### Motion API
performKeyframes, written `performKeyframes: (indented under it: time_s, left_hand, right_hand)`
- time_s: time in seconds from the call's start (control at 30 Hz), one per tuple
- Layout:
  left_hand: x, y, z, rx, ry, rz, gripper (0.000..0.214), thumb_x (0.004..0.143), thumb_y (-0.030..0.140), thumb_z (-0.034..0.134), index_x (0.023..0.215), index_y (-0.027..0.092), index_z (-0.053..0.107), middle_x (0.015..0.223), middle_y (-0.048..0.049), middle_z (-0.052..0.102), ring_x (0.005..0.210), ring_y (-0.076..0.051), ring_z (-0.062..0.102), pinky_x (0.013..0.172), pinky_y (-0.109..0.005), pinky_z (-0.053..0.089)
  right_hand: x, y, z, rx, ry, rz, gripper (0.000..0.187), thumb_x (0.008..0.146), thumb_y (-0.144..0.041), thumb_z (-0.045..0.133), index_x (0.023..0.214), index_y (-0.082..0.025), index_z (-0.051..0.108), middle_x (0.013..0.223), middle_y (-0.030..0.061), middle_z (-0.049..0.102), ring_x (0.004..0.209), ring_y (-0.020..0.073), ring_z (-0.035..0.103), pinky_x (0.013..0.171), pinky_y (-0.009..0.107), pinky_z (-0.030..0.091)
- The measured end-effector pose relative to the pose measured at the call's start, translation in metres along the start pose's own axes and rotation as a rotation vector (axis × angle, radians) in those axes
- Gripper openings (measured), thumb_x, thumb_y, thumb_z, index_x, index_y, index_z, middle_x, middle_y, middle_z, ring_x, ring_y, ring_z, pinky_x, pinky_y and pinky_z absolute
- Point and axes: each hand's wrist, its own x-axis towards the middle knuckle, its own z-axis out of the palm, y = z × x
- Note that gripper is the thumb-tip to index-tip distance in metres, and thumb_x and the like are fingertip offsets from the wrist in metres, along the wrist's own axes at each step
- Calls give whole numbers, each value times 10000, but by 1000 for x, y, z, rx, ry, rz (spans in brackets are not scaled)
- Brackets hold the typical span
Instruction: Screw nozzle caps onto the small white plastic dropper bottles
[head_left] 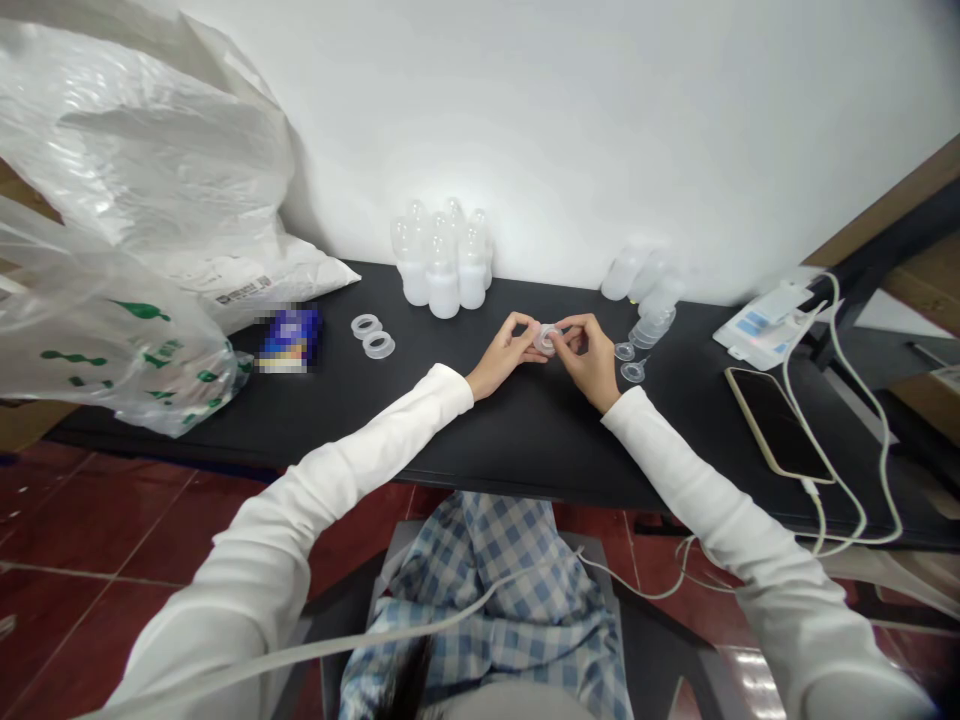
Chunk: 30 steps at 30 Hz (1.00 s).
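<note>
Between both hands, above the black table, is a small translucent bottle collar ring (548,338). My left hand (511,350) pinches it from the left, fingers closed. From the right, my right hand (586,354) grips the same ring with thumb and fingertips; whether a nipple sits inside it is too small to tell. Just right of my right hand lie clear nipples (632,372) with wide flat rims. Two loose collar rings (379,344) rest on the table to the left. A cluster of white baby bottles (443,290) with clear domed caps stands upright at the back.
Several translucent caps (622,273) stand near the wall at right. A phone (778,424) with a charging cable (885,450) lies at the right. Large plastic bags (150,330) and a blue packet (291,338) occupy the left. A cord crosses my lap.
</note>
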Motion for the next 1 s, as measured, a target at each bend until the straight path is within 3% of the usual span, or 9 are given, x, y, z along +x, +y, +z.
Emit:
performKeyframes:
  time_s: [0.23, 0.43, 0.6, 0.73, 1.0]
  left_hand:
    - [0, -2, -2, 15, 3, 20, 417, 813, 425, 827, 1006, 213, 524, 942, -22, 792, 923, -152, 770, 949, -361, 604]
    - [-2, 5, -1, 17, 75, 15, 279, 859, 349, 784, 1059, 200, 659, 899, -8, 771, 894, -128, 754, 967, -333, 608]
    - [-1, 3, -2, 84, 67, 79, 331, 800, 357, 841, 1029, 185, 675, 804, 24, 700, 795, -106, 730, 857, -287, 638]
    - [-1, 0, -4, 185, 95, 122, 397, 774, 427, 860, 993, 167, 655, 710, 43, 633, 683, -120, 722, 698, -268, 644]
    - [0, -1, -7, 222, 155, 105, 387, 750, 444, 874, 928, 168, 669, 636, 62, 608, 600, -111, 710, 640, -234, 632]
  right_hand:
    - [1, -2, 2, -153, -38, -82, 204, 997, -397, 546, 999, -235, 671, 943, 67, 621, 864, 211, 575, 783, 378, 497]
    - [-1, 4, 8, -37, -2, -29, 261, 987, -434, 539, 1132, -216, 543, 936, 42, 591, 736, 162, 525, 733, 346, 484]
    - [-1, 4, 11, -12, -119, 51, 252, 997, -448, 497, 1056, -216, 576, 770, -3, 601, 654, 149, 518, 678, 311, 434]
    - [-2, 0, 14, 98, -119, 107, 286, 971, -513, 530, 939, -232, 570, 688, -23, 594, 596, 136, 494, 609, 285, 413]
    - [-3, -9, 15, 259, -135, 193, 361, 918, -594, 595, 845, -244, 545, 671, -30, 580, 586, 120, 467, 589, 271, 411]
